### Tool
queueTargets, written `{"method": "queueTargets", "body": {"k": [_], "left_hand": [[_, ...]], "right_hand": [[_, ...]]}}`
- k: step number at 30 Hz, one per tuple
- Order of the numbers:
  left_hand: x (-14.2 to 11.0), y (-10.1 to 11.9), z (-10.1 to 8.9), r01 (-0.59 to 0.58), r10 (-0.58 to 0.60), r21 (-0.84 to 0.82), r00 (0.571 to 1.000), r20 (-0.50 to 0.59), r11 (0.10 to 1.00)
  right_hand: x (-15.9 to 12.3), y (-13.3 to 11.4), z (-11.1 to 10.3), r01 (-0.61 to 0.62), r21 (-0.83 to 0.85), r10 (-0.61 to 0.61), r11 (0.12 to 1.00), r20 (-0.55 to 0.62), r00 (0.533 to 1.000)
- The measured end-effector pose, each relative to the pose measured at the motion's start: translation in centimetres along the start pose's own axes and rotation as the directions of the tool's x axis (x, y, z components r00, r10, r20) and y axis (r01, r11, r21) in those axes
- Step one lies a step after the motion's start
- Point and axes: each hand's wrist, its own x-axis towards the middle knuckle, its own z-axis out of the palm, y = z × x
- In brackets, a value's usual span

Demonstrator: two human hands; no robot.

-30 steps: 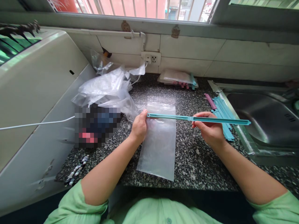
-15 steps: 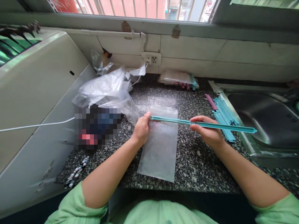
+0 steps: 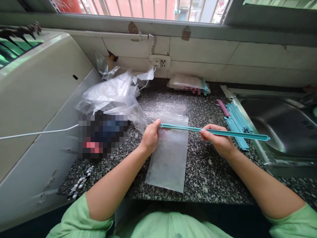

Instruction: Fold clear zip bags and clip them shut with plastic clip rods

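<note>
A long teal bag sealing clip (image 3: 177,127), unfolded nearly straight, spans both hands across the upper part of a clear plastic bag (image 3: 168,162). My left hand (image 3: 150,136) pinches the clip's left end beside the bag's edge. My right hand (image 3: 219,138) grips the clip near its middle, right of the bag, thumb in front and fingers behind. The clip's far half sticks out rightward past this hand. Lying on the counter, the bag looks flat. Several more teal clips (image 3: 236,122) and a purple one (image 3: 223,107) lie to the right.
Crumpled plastic bags (image 3: 111,92) cover the back left of the speckled counter (image 3: 205,175). A blurred-out object (image 3: 102,135) sits before them. A packet (image 3: 187,82) rests by the wall. The sink (image 3: 277,125) is at right; a silvery beaded item (image 3: 80,183) lies front left.
My right hand has shifted very slightly left, its thumb now lying over the clip's middle joint. The clip and bag have otherwise barely moved.
</note>
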Motion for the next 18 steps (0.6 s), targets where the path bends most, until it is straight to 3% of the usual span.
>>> {"method": "queueTargets", "body": {"k": [7,13,18], "left_hand": [[-0.1,0.0,0.0,0.015,-0.015,0.000,0.999,0.034,1.000],[-0.2,0.3,0.1,0.146,-0.142,-0.010,0.970,0.196,0.989],[-0.7,1.2,0.2,0.109,-0.127,0.089,0.964,0.234,0.990]], "right_hand": [[0.0,0.3,0.0,0.016,0.035,-0.016,0.999,-0.002,1.000],[0.0,0.3,0.0,0.007,0.047,-0.004,0.999,-0.049,0.999],[0.7,0.4,-0.4,0.066,0.261,0.010,0.963,-0.279,0.960]]}}
